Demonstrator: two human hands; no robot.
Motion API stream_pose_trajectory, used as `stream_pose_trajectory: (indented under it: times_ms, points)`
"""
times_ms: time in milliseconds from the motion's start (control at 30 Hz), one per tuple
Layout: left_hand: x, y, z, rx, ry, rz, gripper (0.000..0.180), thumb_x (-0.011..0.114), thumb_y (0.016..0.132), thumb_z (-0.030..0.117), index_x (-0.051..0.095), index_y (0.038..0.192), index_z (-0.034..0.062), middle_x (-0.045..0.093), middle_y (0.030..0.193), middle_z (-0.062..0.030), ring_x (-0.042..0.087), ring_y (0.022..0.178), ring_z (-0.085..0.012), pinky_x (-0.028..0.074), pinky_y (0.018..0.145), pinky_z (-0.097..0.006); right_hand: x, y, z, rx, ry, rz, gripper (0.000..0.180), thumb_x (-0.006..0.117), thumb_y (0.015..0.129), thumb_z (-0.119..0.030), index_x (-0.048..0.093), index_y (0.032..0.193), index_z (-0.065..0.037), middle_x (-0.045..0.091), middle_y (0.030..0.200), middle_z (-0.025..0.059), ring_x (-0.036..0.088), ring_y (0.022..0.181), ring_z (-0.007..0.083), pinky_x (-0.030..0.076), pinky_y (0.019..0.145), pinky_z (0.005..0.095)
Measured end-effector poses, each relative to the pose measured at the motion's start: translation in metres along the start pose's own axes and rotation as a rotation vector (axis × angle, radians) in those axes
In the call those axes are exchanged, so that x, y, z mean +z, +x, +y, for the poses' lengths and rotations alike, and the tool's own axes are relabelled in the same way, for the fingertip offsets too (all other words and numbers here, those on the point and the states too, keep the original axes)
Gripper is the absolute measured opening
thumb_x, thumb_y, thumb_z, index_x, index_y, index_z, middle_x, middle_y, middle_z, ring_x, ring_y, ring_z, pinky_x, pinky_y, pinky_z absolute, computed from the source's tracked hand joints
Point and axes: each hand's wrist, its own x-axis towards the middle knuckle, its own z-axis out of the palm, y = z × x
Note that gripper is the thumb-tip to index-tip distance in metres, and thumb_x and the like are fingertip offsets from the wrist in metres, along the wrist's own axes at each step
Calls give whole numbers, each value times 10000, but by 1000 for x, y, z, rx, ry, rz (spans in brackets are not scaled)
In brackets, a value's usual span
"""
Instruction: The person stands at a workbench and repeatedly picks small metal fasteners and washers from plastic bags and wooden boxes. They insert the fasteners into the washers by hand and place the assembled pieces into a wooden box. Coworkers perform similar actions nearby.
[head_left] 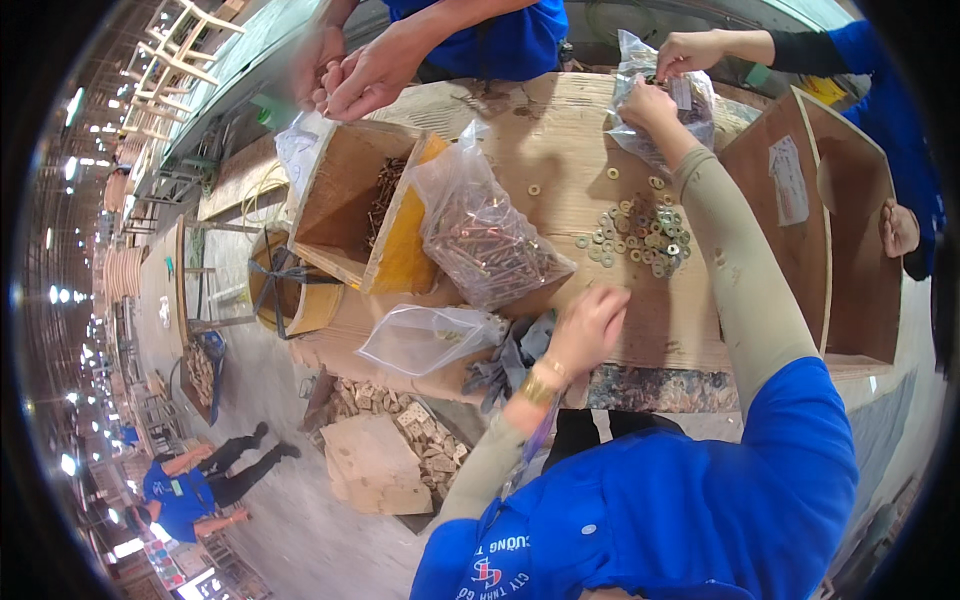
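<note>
left hand curled on the pale plywood worktop, fingers bent together, grasp hidden; just left of it an empty clear plastic bag and grey gloves. right hand far right, fingers pinched on a crinkled clear bag of small parts, also gripped by another person's hand. between both hands, a heap of brass-coloured washers; left of that, a clear bag of screws.

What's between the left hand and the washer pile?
Nothing visible. Bare wooden tabletop lies between the left hand and the washer pile; the bag of screws sits off to the hand's left, clear of that line.
</note>
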Motion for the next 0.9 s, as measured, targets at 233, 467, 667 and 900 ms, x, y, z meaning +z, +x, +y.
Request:
stream_pose_trajectory:
  times_ms: [233,467,667,900]
  points:
    - [63,102,-1,-10,459,-30,334,580,717,110,515,1043,84,436,1067,-181,498,882,-327,418,756,-407,0,-6,15,-40,92,21,329,558,633,-176,598,934,-50,599,945,189,582,899,318,464,773,390]
    - [87,123,-12,-152,521,-147,279,554,722,89,507,996,57,428,1083,-211,522,880,-345,477,688,-413,-28,-18,42,-36,636,166,205,596,654,-131,653,824,-32,623,724,146,611,607,215,482,545,328]
    - [88,128,-14,-129,396,-130,244,538,699,22,508,941,28,493,994,-201,560,824,-348,484,683,-420,-30,-42,66,167,1451,53,108,591,701,-27,596,807,-12,573,655,40,490,452,96,376,375,205]
    - [73,128,-66,-330,-447,-27,216,482,729,-27,533,939,-11,554,686,-85,568,616,-172,478,522,-267,-51,-136,69,74,1654,-17,141,568,729,-21,580,870,-23,557,684,19,503,533,66,398,433,173]
